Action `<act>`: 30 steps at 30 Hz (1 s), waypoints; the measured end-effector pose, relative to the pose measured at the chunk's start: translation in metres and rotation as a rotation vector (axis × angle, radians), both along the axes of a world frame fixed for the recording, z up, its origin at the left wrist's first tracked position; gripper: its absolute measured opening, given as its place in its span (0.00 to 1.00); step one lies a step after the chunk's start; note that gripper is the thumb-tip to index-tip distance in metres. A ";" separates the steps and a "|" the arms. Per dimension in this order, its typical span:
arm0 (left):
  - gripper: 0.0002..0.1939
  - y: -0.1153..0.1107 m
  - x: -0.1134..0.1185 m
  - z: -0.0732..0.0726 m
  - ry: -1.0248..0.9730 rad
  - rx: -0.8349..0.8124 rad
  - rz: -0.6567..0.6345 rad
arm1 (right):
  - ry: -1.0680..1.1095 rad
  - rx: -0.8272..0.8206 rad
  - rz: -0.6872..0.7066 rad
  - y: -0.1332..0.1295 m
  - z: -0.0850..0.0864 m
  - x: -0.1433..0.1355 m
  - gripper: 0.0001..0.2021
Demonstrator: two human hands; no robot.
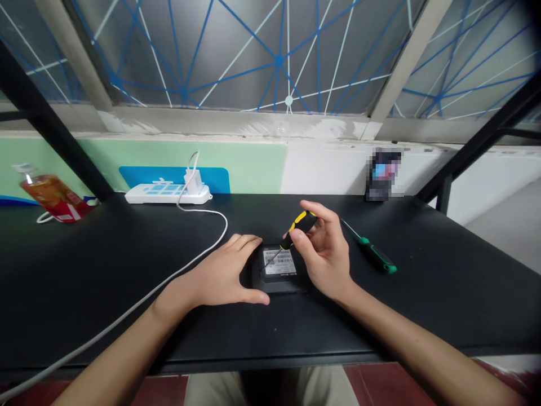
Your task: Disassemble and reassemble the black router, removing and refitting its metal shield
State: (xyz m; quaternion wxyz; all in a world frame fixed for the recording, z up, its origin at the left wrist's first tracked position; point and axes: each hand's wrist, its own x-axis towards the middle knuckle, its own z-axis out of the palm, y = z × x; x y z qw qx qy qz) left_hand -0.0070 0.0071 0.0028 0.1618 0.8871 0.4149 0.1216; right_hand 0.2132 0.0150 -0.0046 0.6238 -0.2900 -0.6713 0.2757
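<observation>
A small black box (279, 285) with a white printed label lies flat on the black table. My left hand (226, 273) rests at its left side, thumb apart from the fingers, along the box's edge. In my right hand (323, 251) is a yellow and black screwdriver (299, 226), tilted, its shaft slanting down to the left across the label. The tip meets the left part of the box near the label's edge. A green and black screwdriver (376, 256) lies on the table to the right of my right hand.
On the black table (127, 316), a white power strip (167, 194) stands at the back with a plug and white cable (169, 279) running to the front left. A drink bottle (57, 194) is at the far left. A blurred upright item (380, 175) stands at the back right.
</observation>
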 end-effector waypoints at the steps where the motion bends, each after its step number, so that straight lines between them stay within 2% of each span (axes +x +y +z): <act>1: 0.53 0.000 0.000 0.000 0.003 -0.002 0.004 | -0.006 0.012 -0.013 0.000 0.000 0.000 0.21; 9: 0.54 0.000 -0.001 -0.003 0.013 0.013 0.001 | -0.001 -0.059 0.102 -0.001 0.000 0.005 0.22; 14: 0.54 0.000 0.001 0.000 0.016 -0.005 0.006 | 0.000 -0.064 0.118 -0.001 0.001 0.004 0.25; 16: 0.53 0.000 0.001 0.000 0.009 -0.001 0.002 | -0.009 -0.067 0.095 0.000 0.000 0.003 0.24; 20: 0.53 0.000 0.000 -0.001 0.006 0.011 -0.003 | -0.029 0.013 -0.056 0.001 -0.001 0.003 0.21; 22: 0.53 0.000 -0.001 -0.001 0.009 0.009 0.000 | -0.031 0.032 -0.075 0.001 -0.001 0.003 0.19; 27: 0.53 -0.001 -0.001 -0.001 0.011 0.007 0.003 | 0.000 -0.064 0.071 -0.001 0.000 0.005 0.20; 30: 0.53 0.000 0.000 0.000 0.019 0.003 0.009 | 0.013 -0.074 0.087 -0.001 0.001 0.005 0.21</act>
